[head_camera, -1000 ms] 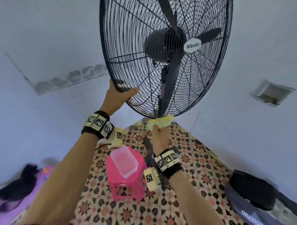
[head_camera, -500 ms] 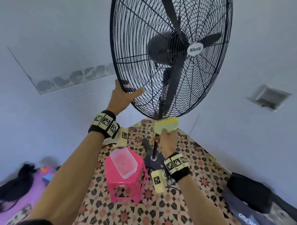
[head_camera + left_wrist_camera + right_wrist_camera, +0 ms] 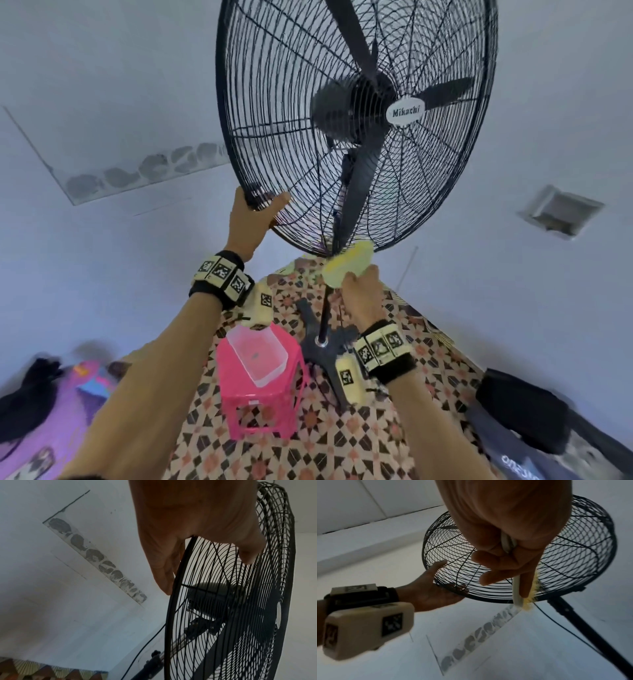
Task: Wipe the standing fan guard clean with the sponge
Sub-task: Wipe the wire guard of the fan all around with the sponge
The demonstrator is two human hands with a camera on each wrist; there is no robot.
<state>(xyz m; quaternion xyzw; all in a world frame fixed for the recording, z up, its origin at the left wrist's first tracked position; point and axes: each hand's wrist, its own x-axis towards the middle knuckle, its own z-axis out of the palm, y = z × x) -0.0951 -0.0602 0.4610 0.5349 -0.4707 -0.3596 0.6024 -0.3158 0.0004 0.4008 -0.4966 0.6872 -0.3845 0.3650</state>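
Fan guard [image 3: 308,113], top cut off, rim in left hand [image 3: 251,224]; sponge [image 3: 347,265] blurred in right hand's [image 3: 363,296] grip.

Soft daylight — wrist views dim, edges warped

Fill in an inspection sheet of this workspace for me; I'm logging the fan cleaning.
Surface: patterned floor, carrying the fan's base.
Job's things: fan guard, black wire, upright on its stand; yellow sponge at the guard's bottom edge.
Clutter: pink stool with a clear tub on top; dark bags at both sides.
Grippers: left hand grips the guard's rim; right hand holds the sponge.
Cables: black cord hanging behind the fan.
Surroundings: pale walls, wall vent.
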